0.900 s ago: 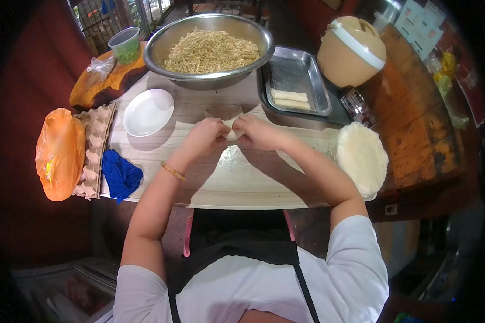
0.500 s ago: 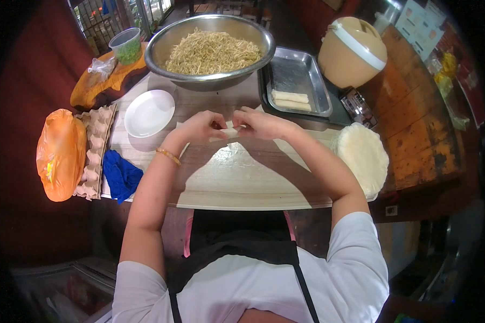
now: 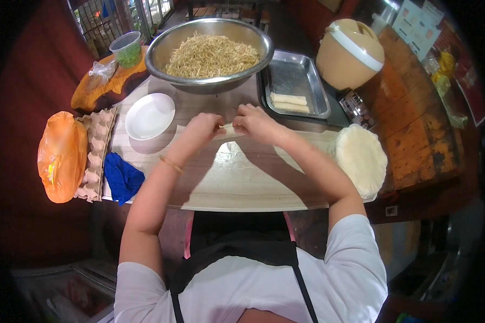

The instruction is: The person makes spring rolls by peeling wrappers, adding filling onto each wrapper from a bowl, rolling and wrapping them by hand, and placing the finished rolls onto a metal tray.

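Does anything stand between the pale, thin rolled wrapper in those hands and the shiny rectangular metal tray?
Only the bare right hand, at one end of the wrapper; beyond it, nothing visible blocks the way to the metal tray.

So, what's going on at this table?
A person is pinching a small pale roll with the left hand and right hand, over the light wood-patterned table. Two long pale rolls lie side by side in a rectangular silver metal tray. Beyond the hands stands a wide round silver metal bowl heaped with pale yellowish shreds. Off to the right sits a stack of round white thin sheets.
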Action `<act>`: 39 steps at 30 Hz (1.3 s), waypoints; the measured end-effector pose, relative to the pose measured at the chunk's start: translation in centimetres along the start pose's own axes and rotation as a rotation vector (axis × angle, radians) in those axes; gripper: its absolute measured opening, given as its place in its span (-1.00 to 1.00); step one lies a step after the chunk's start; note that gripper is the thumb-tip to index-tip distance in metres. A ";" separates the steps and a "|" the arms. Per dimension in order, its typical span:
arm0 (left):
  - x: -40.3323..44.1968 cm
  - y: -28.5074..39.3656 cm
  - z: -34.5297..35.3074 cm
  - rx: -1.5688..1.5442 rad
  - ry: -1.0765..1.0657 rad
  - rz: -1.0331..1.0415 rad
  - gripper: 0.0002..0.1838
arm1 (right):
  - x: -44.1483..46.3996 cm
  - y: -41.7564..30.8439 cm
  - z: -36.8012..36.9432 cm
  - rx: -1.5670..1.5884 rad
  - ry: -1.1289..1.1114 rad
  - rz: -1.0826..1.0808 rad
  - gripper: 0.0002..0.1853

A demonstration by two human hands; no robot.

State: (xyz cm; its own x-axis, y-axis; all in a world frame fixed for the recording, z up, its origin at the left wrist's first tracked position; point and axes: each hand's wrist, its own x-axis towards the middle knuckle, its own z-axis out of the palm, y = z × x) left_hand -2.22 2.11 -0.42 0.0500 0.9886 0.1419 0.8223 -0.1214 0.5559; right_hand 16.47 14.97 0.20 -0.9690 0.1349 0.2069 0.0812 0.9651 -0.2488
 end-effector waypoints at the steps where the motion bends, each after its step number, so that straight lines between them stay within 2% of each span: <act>1: -0.5 1.0 0.8 0.204 0.082 -0.031 -0.76 | -0.3 -0.7 0.1 -0.073 0.034 0.010 -0.90; 2: -1.1 1.9 1.6 0.406 0.165 -0.063 -0.77 | -0.7 -1.5 0.3 -0.145 0.067 0.020 -0.88; 3: -1.6 2.4 2.5 0.407 0.166 -0.064 -0.77 | -0.8 -2.2 1.1 -0.218 0.139 0.029 -0.83; 4: -2.1 2.6 3.7 0.541 0.238 -0.033 -0.70 | -1.2 -2.9 1.5 -0.217 0.138 0.027 -0.83; 6: -2.8 3.0 5.4 0.809 0.382 0.030 -0.55 | -1.9 -4.3 2.1 -0.336 0.302 0.076 -0.79; 7: -3.0 3.2 5.8 0.802 0.336 -0.030 -0.41 | -2.1 -4.9 1.9 -0.342 0.307 0.104 -0.72; 11: -2.2 3.7 5.2 0.810 0.413 -0.018 -0.42 | -2.3 -5.2 2.3 -0.331 0.315 0.133 -0.66; 13: -1.0 3.6 4.2 0.670 0.134 -0.223 -0.48 | -1.8 -4.4 2.8 -0.397 0.460 0.049 -0.68; 17: 0.8 1.9 4.0 0.654 0.091 -0.288 -0.53 | -0.3 -3.1 3.4 -0.341 0.327 0.132 -0.62; 19: 1.4 1.4 3.5 0.535 0.041 -0.349 -0.54 | 0.1 -2.8 3.6 -0.312 0.248 0.159 -0.52; 23: 1.6 0.9 2.8 0.355 -0.004 -0.413 -0.48 | 0.3 -2.7 4.4 -0.351 0.325 0.115 -0.47; 25: 1.8 -0.3 3.0 0.109 0.052 -0.450 -0.61 | 0.3 -2.4 4.5 -0.406 0.297 0.089 -0.48; 26: 1.8 -0.7 3.0 0.102 0.044 -0.428 -0.61 | 0.2 -2.2 4.5 -0.420 0.295 0.109 -0.48; 28: 1.3 -1.5 2.6 -0.150 0.026 -0.499 -0.30 | 0.5 -2.0 4.5 -0.510 0.288 0.042 -0.47; 29: 0.8 -1.6 3.0 -0.150 0.015 -0.479 -0.30 | 0.7 -1.9 4.4 -0.485 0.269 0.048 -0.50; 30: -0.5 -1.6 4.0 -0.027 0.168 -0.381 -0.23 | 0.9 -1.6 4.3 -0.494 0.269 0.066 -0.50; 31: -1.8 -1.6 4.8 0.095 0.322 -0.282 -0.15 | 1.1 -1.3 4.0 -0.519 0.281 -0.003 -0.54; 33: -4.4 -0.9 4.9 0.063 0.382 -0.147 -0.05 | 1.3 -1.4 2.8 -0.550 0.303 -0.084 -0.65; 34: -6.0 -0.2 4.3 0.028 0.371 -0.136 -0.07 | 1.5 -1.4 2.3 -0.551 0.305 -0.074 -0.65; 36: -9.4 1.6 3.1 -0.071 0.383 -0.141 -0.11 | 2.1 -0.8 1.5 -0.422 0.169 -0.117 -0.65; 39: -13.7 2.6 3.0 -0.133 0.452 -0.184 -0.17 | 2.9 1.4 2.3 -0.370 0.219 -0.225 -0.64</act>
State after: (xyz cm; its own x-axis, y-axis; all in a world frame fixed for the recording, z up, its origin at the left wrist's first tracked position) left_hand 0.93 -11.44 -3.37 -0.3632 0.8611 0.3558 0.7139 0.0118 0.7002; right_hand 13.19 16.22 -1.73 -0.9034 -0.0805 0.4213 -0.0086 0.9854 0.1699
